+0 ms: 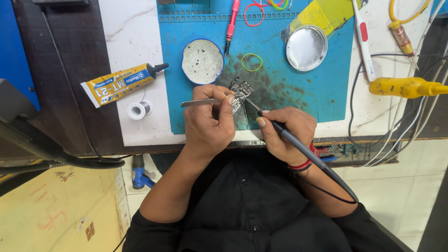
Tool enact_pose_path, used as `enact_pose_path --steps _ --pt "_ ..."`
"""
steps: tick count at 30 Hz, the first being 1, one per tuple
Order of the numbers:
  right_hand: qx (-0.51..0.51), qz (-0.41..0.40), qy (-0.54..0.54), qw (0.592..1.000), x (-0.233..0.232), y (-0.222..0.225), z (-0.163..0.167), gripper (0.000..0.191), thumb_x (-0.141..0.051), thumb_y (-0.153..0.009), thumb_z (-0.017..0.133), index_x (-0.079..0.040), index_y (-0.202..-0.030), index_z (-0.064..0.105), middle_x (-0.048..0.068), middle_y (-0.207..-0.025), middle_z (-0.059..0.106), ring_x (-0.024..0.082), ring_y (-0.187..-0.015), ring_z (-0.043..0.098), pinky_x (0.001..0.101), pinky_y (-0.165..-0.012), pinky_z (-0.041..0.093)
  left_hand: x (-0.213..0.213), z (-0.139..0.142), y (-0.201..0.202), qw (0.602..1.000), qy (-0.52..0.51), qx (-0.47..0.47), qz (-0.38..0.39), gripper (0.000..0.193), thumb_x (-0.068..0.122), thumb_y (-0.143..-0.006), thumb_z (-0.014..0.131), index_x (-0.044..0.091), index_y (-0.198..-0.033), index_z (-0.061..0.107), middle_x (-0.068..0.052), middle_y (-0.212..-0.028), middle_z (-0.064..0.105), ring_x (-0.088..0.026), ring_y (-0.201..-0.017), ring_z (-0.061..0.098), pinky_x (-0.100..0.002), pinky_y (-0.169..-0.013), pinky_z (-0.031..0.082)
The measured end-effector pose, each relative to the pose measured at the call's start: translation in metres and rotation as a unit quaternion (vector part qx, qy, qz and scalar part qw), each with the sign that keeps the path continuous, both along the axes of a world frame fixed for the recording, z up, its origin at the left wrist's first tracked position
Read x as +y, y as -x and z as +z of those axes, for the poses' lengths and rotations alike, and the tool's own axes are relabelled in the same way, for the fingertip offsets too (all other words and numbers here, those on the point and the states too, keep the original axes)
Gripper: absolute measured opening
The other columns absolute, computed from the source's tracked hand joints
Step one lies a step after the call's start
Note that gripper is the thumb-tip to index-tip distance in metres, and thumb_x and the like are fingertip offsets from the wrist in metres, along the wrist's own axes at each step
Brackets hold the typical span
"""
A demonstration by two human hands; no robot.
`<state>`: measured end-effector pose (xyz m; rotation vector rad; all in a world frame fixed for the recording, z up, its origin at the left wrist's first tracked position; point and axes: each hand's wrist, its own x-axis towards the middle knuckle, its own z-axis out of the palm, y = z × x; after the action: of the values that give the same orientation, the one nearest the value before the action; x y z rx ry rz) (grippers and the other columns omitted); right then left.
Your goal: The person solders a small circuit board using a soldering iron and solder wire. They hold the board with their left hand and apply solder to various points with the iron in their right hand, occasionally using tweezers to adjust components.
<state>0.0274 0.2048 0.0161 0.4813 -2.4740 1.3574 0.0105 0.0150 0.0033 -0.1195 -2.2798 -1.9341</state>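
while left hand (208,122) pinches tweezers (205,101), right hand (284,133) (soldering iron (298,145)) touches metal part (240,93)

A white marble-look surface (133,42) (faint grey veins) sits on a dark wooden bench (70,56). Pale floor tiles (410,186) lie below right, a yellowish board (56,210) lower left. Light is bright and even.

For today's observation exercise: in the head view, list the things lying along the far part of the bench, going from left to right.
Yellow glue tube → solder spool → round blue-rimmed dish → green rubber band → shiny metal lid → yellow tool.
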Motion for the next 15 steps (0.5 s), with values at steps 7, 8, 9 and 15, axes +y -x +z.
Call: enact_pose_path --steps 7,8,9,15 --pt "-0.008 -0.003 0.004 1.0 -0.0004 -0.0003 0.0003 0.015 -0.004 -0.09 0.081 -0.001 -0.097 0.068 0.013 -0.086 0.073 0.021 -0.068 0.069 0.029 -0.063 0.051 0.0 -0.0006 0.0005 1.0 0.0 0.0 -0.001 0.015 -0.002 -0.104 0.063 0.0 -0.107 0.048 -0.012 -0.102 0.072 -0.009 -0.069 0.069 -0.023 -0.058 0.053" --pt "-0.008 -0.006 0.003 1.0 -0.0005 -0.0003 0.0002 0.015 -0.004 -0.09 0.081 -0.001 -0.097 0.068 0.013 -0.086 0.073 0.021 -0.068 0.069 0.029 -0.063 0.051 0.0 -0.0006 0.0005 1.0 0.0 -0.001 -0.001 0.015 -0.003 -0.103 0.063 0.0 -0.107 0.048 -0.012 -0.101 0.072 -0.009 -0.068 0.068 -0.023 -0.058 0.053" --pt "-0.009 -0.008 0.002 1.0 -0.0008 -0.0004 0.0 0.015 -0.004 -0.089 0.081 -0.001 -0.097 0.068 0.012 -0.085 0.073 0.021 -0.067 0.069 0.029 -0.062 0.051 0.0 -0.0006 0.0005 1.0 0.001 -0.001 -0.001 0.015 -0.003 -0.103 0.063 0.0 -0.107 0.048 -0.012 -0.101 0.072 -0.009 -0.068 0.068 -0.023 -0.058 0.053" --pt "-0.005 -0.005 0.0 1.0 -0.001 -0.0002 0.0001 0.016 -0.004 -0.089 0.081 -0.001 -0.096 0.068 0.013 -0.085 0.073 0.021 -0.068 0.069 0.0293 -0.063 0.051 -0.0001 -0.0005 0.0004 1.0 -0.002 -0.002 -0.001 0.015 -0.002 -0.104 0.063 0.0 -0.108 0.048 -0.012 -0.101 0.072 -0.009 -0.068 0.068 -0.023 -0.058 0.053"
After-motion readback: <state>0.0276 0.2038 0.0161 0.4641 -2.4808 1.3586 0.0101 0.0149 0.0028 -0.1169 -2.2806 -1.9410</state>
